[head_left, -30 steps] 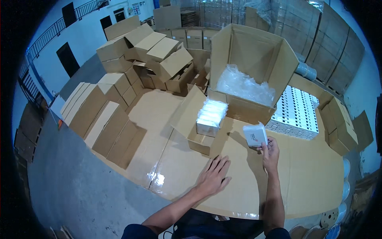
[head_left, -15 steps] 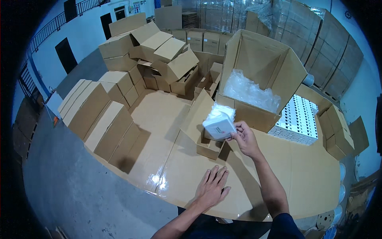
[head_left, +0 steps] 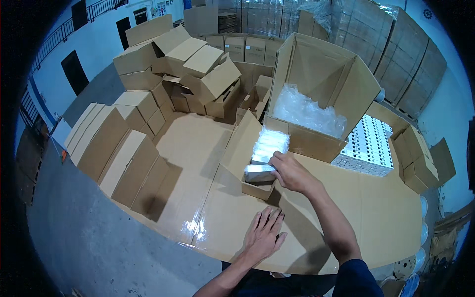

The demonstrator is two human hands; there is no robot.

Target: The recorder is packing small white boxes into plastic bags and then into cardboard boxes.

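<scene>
Wrapped white pack (glossy film) in right hand.

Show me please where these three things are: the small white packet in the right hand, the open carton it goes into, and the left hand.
small white packet [head_left: 259, 173], head view, on its wrapped front face.
open carton [head_left: 258, 190], head view, on its near wall.
left hand [head_left: 264, 236], head view, on the back of the hand, flat on the cardboard.

Bare tabletop left — large open carton blocks behind.

Grey concrete floor, white wall, stacked cartons.
</scene>
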